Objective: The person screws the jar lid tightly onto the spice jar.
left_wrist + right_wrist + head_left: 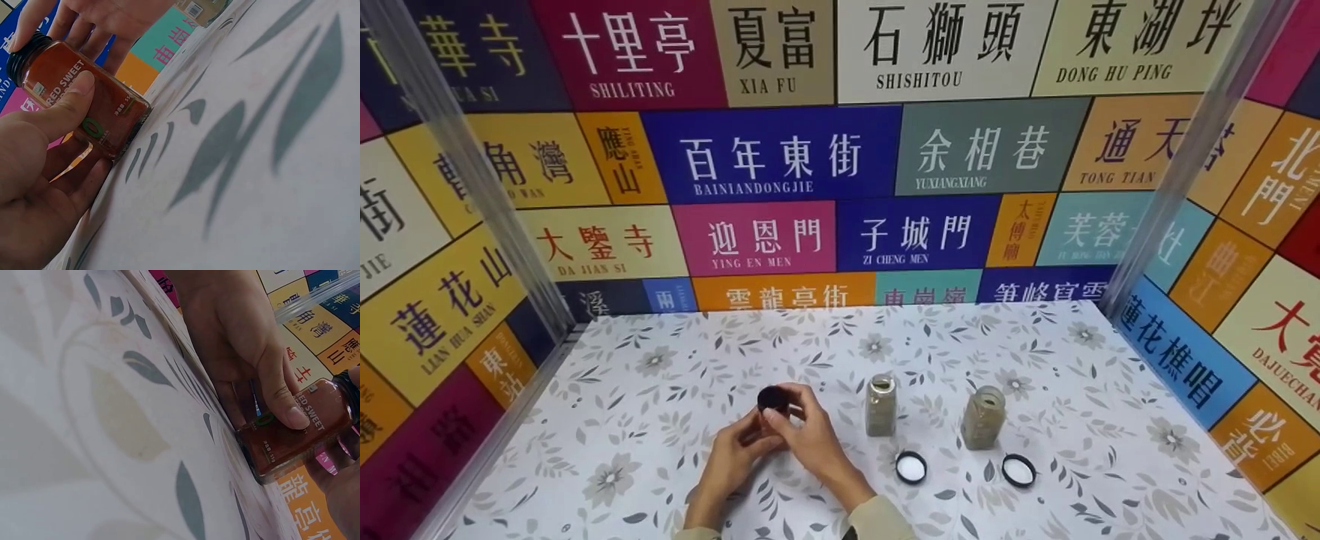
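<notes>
A square glass spice jar of red powder (70, 84), labelled "RED SWEET", is held low at the tabletop, tilted in the left wrist view. My left hand (735, 450) grips its body, the thumb lying across the label. At the top, the fingers of my right hand (814, 435) hold the black lid (772, 399), which sits on the jar. In the head view both hands hide most of the jar's body. To their right stand two uncapped glass jars of greenish-brown contents, the nearer one (881, 409) and the farther one (984, 420).
Two black-rimmed lids, one (911, 466) beside the other (1019, 471), lie white side up in front of the uncapped jars. A white leaf-patterned cloth (660, 420) covers the table. Colourful sign panels (772, 157) wall the back and sides, with clear posts (1170, 150) at the corners.
</notes>
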Available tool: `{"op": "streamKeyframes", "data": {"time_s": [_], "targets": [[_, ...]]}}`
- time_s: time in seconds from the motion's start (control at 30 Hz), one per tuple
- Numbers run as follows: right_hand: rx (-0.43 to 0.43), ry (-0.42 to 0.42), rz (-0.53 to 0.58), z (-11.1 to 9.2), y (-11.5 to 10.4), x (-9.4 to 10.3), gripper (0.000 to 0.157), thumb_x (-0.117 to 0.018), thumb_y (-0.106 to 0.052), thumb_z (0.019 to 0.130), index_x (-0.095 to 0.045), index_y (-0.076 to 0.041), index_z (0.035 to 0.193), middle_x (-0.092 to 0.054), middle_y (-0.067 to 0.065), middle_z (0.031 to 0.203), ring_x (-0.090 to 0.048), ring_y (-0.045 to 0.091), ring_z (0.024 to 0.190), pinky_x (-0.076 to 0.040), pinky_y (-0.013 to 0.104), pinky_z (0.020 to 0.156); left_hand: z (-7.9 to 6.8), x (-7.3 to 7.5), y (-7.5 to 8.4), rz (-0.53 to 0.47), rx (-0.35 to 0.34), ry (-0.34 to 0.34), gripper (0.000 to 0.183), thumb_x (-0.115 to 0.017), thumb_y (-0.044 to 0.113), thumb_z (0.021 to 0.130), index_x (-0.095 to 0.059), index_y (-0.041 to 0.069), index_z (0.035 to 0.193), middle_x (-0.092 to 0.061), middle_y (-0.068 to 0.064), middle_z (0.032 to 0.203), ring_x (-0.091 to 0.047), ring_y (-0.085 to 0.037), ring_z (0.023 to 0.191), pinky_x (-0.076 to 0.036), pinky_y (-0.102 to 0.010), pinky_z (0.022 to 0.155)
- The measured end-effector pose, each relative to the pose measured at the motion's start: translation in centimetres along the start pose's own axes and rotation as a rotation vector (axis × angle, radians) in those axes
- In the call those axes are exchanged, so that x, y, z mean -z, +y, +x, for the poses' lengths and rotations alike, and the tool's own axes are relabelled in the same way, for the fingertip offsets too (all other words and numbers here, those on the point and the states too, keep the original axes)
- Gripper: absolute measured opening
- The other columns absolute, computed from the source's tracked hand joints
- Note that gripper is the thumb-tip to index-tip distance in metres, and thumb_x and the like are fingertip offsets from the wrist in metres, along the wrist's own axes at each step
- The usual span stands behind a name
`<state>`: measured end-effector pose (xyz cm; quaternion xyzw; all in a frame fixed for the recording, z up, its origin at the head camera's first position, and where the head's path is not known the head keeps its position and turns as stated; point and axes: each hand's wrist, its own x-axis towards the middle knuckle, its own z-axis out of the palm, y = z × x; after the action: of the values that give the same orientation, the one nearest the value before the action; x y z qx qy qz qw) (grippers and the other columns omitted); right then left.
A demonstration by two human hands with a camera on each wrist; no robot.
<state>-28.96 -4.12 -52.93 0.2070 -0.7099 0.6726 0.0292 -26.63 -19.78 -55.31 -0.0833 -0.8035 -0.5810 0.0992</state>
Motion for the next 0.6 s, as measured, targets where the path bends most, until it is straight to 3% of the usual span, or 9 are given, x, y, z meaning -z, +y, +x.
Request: {"op": "streamKeyframes", "data": {"time_s": [0.27, 0.6], "targets": [[0.016, -0.029, -0.041, -0.02, 0.0, 0.28, 0.046, -0.063, -0.025, 0.099, -0.051, -0.009, 0.141, -0.06, 0.012, 0.137, -0.059, 0.031, 0.124, -0.048, 0.049, 0.11, 0.02, -0.05, -0.03, -0.031, 0.023, -0.022, 0.064, -0.077, 0.017, 0.085, -0.052, -0.001, 0.142, -0.064, -0.023, 0.132, -0.067, -0.034, 0.117, -0.057, -0.023, 0.096], [-0.002, -0.019, -0.018, -0.02, -0.32, 0.2, 0.042, -0.065, -0.023, 0.097, -0.055, -0.01, 0.137, -0.061, 0.013, 0.135, -0.06, 0.031, 0.122, -0.048, 0.046, 0.109, 0.02, -0.03, -0.09, -0.042, 0.018, -0.024, 0.061, -0.078, 0.015, 0.085, -0.055, 0.0, 0.14, -0.066, -0.022, 0.13, -0.068, -0.032, 0.116, -0.056, -0.019, 0.093]]}}
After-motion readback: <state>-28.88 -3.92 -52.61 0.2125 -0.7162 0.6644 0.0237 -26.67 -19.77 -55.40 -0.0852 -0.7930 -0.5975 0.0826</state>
